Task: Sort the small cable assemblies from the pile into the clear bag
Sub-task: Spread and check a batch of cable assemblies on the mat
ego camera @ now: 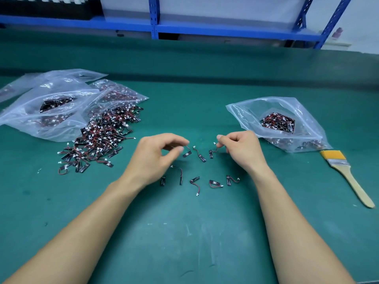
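A pile of small cable assemblies (98, 138), black strips with red-black wires and white plugs, lies left of centre on the green table (184, 232). A clear bag (274, 111) partly filled with assemblies lies open at the right. Several single assemblies are spread in two rows between my hands, one of them (201, 156) midway. My left hand (158, 158) pinches the wire of one assembly (187, 153) between thumb and fingertip. My right hand (240, 149) pinches the wire of another assembly (211, 153) near its white plug.
Several more clear bags (51, 103) holding assemblies lie at the back left, beside the pile. A paintbrush (346, 175) with a wooden handle lies at the right, just below the open bag. Blue metal shelving (155, 27) stands behind the table.
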Motion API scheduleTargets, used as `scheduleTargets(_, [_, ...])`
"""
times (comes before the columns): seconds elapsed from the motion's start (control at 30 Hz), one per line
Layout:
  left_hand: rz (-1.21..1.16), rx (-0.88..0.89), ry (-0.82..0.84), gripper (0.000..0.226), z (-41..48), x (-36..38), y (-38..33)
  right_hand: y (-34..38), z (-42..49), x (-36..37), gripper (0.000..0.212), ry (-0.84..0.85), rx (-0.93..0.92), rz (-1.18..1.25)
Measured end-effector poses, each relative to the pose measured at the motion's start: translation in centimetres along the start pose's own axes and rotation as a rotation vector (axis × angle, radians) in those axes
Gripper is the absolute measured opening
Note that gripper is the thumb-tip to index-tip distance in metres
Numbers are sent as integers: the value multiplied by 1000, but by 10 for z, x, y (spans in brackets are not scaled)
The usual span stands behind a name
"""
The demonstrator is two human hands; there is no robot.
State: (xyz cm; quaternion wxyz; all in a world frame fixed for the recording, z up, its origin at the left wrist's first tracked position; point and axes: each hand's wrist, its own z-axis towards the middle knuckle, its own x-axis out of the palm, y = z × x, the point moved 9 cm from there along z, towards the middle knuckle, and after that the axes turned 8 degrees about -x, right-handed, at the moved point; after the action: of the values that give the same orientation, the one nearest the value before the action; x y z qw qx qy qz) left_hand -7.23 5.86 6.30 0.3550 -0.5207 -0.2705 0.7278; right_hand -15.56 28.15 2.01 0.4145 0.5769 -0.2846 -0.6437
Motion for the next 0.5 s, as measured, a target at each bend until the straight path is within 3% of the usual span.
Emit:
scheduleTargets(0.17, [93,-132,-160,19,-6,-53,51,1,3,3,28,-2,-56,14])
scheduleTargets(0.3, [118,-241,-153,21,-5,-62,81,-2,5,5,23,-18,-93,7])
scheduleTargets(0.5, [286,-116,-107,22,-1,-52,71,-9,8,6,20,-31,-90,4])
